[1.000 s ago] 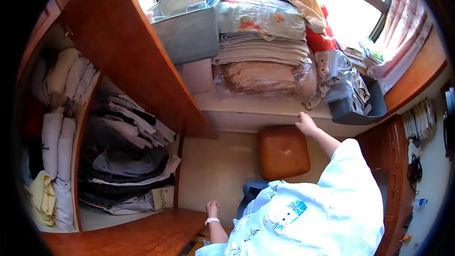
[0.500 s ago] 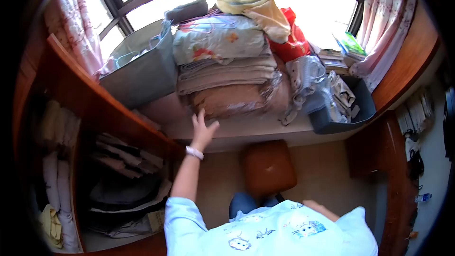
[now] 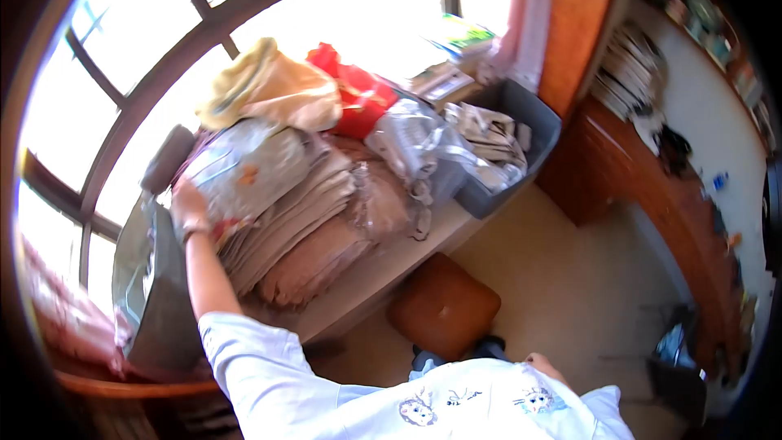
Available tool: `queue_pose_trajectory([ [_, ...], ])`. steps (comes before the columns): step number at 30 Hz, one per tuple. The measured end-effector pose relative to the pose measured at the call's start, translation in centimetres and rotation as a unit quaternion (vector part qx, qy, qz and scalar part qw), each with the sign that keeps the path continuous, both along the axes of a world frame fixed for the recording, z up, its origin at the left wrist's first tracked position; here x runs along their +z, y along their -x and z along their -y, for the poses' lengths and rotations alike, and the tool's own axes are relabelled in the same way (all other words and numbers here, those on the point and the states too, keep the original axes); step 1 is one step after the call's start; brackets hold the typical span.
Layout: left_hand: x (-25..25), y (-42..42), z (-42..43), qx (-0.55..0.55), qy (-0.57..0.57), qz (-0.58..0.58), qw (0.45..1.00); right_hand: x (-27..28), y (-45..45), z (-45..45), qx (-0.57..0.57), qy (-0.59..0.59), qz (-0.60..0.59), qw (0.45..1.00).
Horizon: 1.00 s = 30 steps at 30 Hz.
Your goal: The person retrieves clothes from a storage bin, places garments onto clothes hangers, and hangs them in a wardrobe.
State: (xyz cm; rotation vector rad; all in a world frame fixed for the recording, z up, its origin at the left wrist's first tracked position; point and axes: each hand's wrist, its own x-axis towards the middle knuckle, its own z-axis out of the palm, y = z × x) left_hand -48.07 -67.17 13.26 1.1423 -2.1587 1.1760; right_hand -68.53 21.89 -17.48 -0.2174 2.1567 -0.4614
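Observation:
My left hand reaches to the left end of the stacked bedding, at the floral folded quilt on top. Its fingers are blurred against the fabric, and whether they grip anything is unclear. Just beyond it lies a grey rolled item, and the grey fabric bin stands beside my left forearm. Beneath the quilt are folded beige blankets and a plastic-wrapped pink bundle. My right hand is low beside my shirt, mostly hidden, its fingers not distinguishable.
A yellow cloth and red bag top the pile. To the right, a dark grey bin holds clothes. A brown stool stands below the ledge. Wooden furniture lines the right.
The view has turned right and tilted. My left hand has moved from in front of the pile up to its left end. The open wardrobe has mostly left the view.

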Motion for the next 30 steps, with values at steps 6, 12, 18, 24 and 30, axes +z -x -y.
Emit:
queue_pose_trajectory([
  [6,8.0,6.3,-19.0,0.062,0.118,-0.306,0.943,-1.8,0.2,-4.9,-0.054,-0.042,0.049,0.996],
  [12,0.2,21.6,-48.7,-0.249,-0.135,-0.304,0.91,0.5,13.7,-3.9,-0.001,0.252,-0.07,0.965],
  [18,-8.7,37.0,-74.3,-0.607,-0.471,-0.209,0.605,18.6,26.6,0.9,-0.181,0.695,0.391,0.576],
  [24,-12.4,44.4,-83.2,-0.655,-0.636,-0.084,0.399,19.1,31.8,-4.3,-0.365,0.69,0.184,0.598],
  [30,-15.7,50.7,-76.6,-0.711,-0.448,-0.043,0.541,16.9,36.5,-8.4,-0.336,0.594,-0.074,0.727],
])
